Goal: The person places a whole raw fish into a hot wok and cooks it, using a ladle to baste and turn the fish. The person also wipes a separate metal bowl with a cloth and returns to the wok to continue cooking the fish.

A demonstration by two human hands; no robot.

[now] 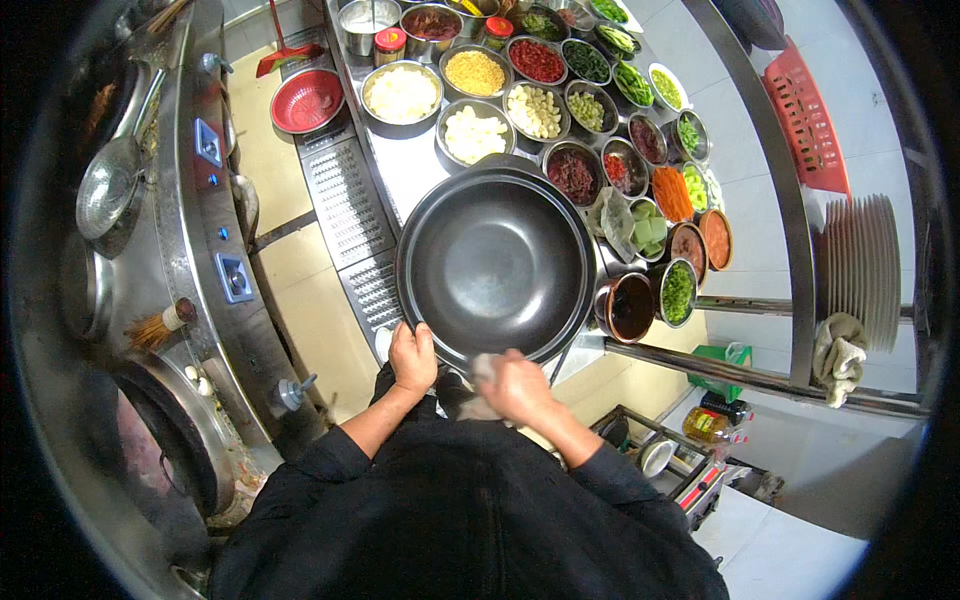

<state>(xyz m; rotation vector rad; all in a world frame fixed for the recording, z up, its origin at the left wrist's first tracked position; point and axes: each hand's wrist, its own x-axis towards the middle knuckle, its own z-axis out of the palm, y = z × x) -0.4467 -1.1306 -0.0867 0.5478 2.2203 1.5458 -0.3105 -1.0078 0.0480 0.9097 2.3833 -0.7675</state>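
Observation:
A large black glazed pot (502, 262), round and empty inside, sits at the near end of a steel counter. My left hand (414, 358) grips its rim at the lower left, thumb on top. At the near rim, my right hand (515, 386) is closed on a pale cloth (480, 403); the hand is somewhat blurred, and part of the cloth hangs below it. Just beyond the pot are metal bowls of peeled garlic (472, 135) and dark red paste (574, 174). A brown pot of dark liquid (631, 307) stands close to its right side.
Several bowls of chopped vegetables and seasonings crowd the counter, among them chopped greens (677, 292). A red colander (307, 100) lies at the upper left. The stove (225, 330) on the left holds woks, a ladle (112, 187) and a brush (161, 324). A plate stack (862, 270) stands on the right shelf.

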